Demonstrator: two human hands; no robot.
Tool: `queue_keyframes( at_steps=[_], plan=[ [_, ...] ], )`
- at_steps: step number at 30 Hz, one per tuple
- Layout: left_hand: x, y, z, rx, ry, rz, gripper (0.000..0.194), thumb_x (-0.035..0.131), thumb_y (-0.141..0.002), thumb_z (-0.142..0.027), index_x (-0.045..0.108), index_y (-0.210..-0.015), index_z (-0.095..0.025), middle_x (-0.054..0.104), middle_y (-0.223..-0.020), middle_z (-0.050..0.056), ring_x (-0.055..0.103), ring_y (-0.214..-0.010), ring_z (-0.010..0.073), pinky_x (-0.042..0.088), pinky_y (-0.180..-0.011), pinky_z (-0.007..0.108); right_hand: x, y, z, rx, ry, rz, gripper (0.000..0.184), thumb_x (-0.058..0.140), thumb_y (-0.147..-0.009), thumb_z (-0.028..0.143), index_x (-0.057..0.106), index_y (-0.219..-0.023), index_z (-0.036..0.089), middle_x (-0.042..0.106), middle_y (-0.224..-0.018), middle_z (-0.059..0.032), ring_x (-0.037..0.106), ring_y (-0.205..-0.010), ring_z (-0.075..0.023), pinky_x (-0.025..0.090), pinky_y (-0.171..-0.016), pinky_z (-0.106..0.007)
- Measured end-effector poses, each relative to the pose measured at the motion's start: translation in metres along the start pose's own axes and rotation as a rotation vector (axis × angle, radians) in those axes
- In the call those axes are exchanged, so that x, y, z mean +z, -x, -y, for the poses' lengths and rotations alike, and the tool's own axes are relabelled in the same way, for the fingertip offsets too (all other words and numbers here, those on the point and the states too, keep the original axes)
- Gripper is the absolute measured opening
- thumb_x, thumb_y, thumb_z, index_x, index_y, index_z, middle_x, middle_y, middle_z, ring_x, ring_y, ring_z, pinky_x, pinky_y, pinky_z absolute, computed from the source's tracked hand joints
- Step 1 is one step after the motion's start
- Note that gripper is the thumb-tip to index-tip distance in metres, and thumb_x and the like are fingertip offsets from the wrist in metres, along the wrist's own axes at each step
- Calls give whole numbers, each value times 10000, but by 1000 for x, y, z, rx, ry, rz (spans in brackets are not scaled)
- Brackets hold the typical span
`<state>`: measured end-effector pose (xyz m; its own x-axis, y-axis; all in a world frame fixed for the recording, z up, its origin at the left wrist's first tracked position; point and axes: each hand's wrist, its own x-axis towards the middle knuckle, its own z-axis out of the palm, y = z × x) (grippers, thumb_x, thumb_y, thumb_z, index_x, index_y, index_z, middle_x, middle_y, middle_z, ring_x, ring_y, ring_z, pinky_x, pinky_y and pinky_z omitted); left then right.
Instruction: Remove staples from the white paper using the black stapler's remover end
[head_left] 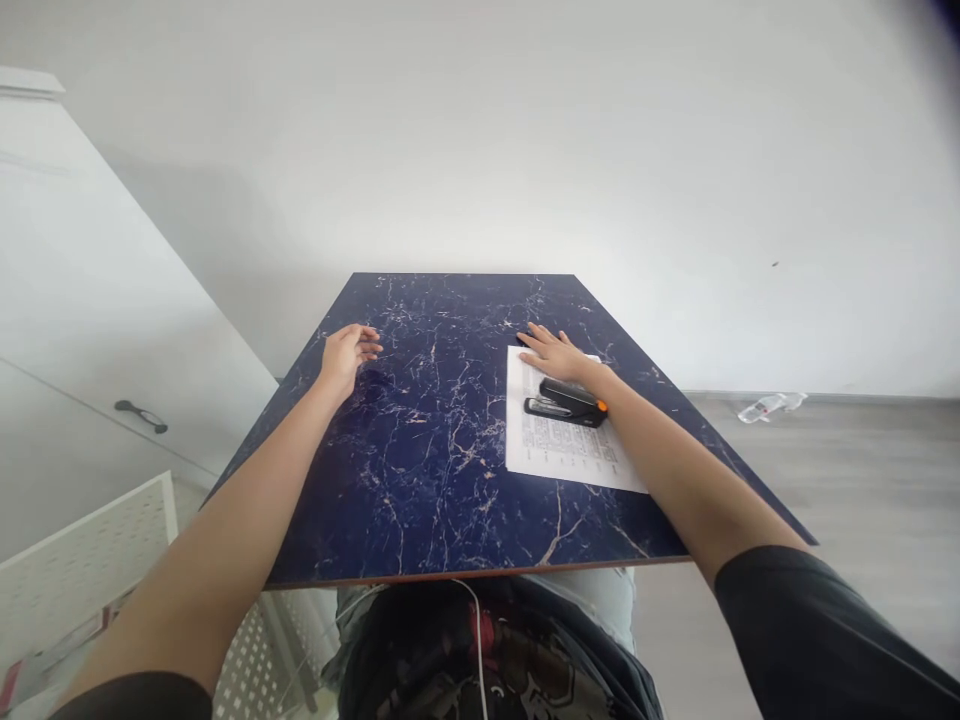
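Printed sheets of paper (555, 465) lie on the right part of a dark blue marbled table (435, 440). On top of the paper rests a black stapler (566, 403) with an orange bit at its right end. My right hand (556, 355) is spread flat across the far edge of the sheets, just beyond the stapler. A small dark thing shows under its fingertips; its kind is hidden. Over the table's left side is my left hand (349, 352), holding nothing, its fingers loosely bent and apart.
To the left stands a white cabinet (97, 280) with a dark handle (141, 416). A white perforated rack (90, 540) is below it. A clear plastic bottle (771, 406) lies on the floor at right. A white cable (478, 640) hangs down my front.
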<state>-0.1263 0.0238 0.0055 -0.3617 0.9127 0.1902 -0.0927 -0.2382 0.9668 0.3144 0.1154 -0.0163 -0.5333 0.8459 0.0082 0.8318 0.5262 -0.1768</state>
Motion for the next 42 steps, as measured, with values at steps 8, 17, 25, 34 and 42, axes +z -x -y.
queue_keyframes(
  at_steps=[8, 17, 25, 34, 42],
  plan=[
    [-47, -32, 6, -94, 142, -324, 212, 496, -910, -228, 606, -742, -161, 632, -742, 38, 607, -557, 117, 448, -503, 207, 26, -92, 175, -128, -51, -29, 812, 264, -1016, 690, 279, -1663, 200, 116, -1743, -97, 98, -1612, -339, 41, -1257, -666],
    [-69, -45, 4, -128, 183, -431, 150, 516, -875, -259, 503, -738, -201, 570, -688, -5, 562, -555, 96, 475, -573, 196, 51, -160, 325, -262, -147, 1, 726, 354, -1034, 569, 319, -1638, 167, 127, -1735, -122, 105, -1612, -338, 6, -1216, -746],
    [-72, -45, 5, -113, 179, -441, 133, 498, -848, -227, 474, -719, -207, 538, -640, -26, 543, -536, 90, 471, -597, 197, 55, -149, 320, -465, -240, -223, 526, 332, -1081, 379, 456, -1566, 216, 198, -1735, -68, 157, -1608, -280, 128, -1279, -586],
    [-66, -39, 1, -119, 153, -456, 128, 493, -836, -210, 462, -712, -204, 531, -612, -28, 526, -515, 95, 451, -587, 207, 58, -123, 296, -741, -257, 41, 490, 421, -1079, 423, 482, -1556, 327, 345, -1680, -22, 281, -1574, -258, 134, -1288, -537],
    [-54, -36, 4, -95, 89, -414, 128, 505, -825, -227, 495, -700, -200, 546, -601, -23, 505, -472, 101, 412, -528, 218, 28, -57, 199, -724, -334, 96, 519, 404, -1081, 504, 430, -1584, 377, 307, -1684, 67, 265, -1579, -193, 64, -1318, -452]
  ],
)
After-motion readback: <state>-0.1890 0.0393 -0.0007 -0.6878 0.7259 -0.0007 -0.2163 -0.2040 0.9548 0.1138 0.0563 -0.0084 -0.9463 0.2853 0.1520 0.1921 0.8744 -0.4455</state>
